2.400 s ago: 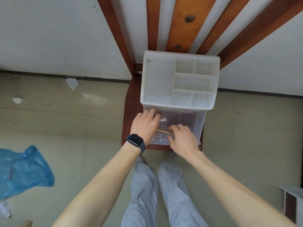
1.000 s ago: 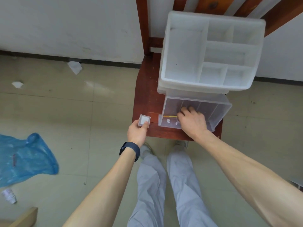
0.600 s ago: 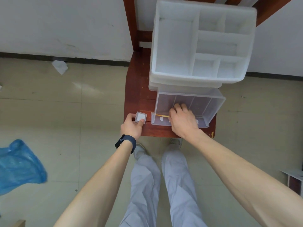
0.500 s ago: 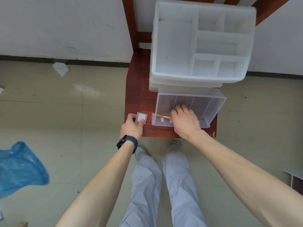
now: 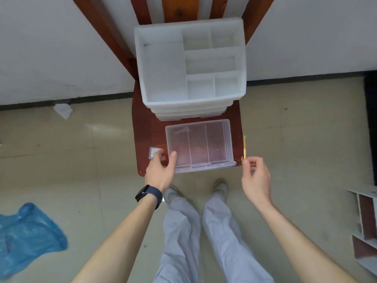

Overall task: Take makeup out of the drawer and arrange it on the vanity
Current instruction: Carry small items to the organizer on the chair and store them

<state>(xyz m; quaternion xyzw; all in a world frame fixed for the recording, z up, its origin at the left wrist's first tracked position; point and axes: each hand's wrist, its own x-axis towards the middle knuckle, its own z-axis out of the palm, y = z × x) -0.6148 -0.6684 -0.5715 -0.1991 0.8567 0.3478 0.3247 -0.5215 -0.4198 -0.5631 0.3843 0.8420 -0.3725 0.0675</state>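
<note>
A clear plastic drawer [image 5: 199, 146] stands pulled out on the red-brown chair seat [image 5: 142, 127], in front of the white compartment organizer [image 5: 189, 64]; both look bare inside. A small square clear case [image 5: 153, 153] lies on the seat just left of the drawer. My left hand [image 5: 161, 170] rests its fingertips on the case, with the thumb against the drawer's left front wall. My right hand [image 5: 255, 176] is right of the drawer, off the seat edge, pinching the lower end of a thin yellow stick [image 5: 244, 147] that points up and away.
My legs in grey trousers [image 5: 204, 231] stand right in front of the chair. A blue plastic bag [image 5: 26, 237] lies on the floor at left, crumpled paper [image 5: 63, 110] near the wall, and a white-and-brown shelf unit [image 5: 365, 227] at the right edge.
My right hand has lifted the yellow stick out of the drawer and moved it right, past the seat edge. The square case now lies on the seat under my left fingertips.
</note>
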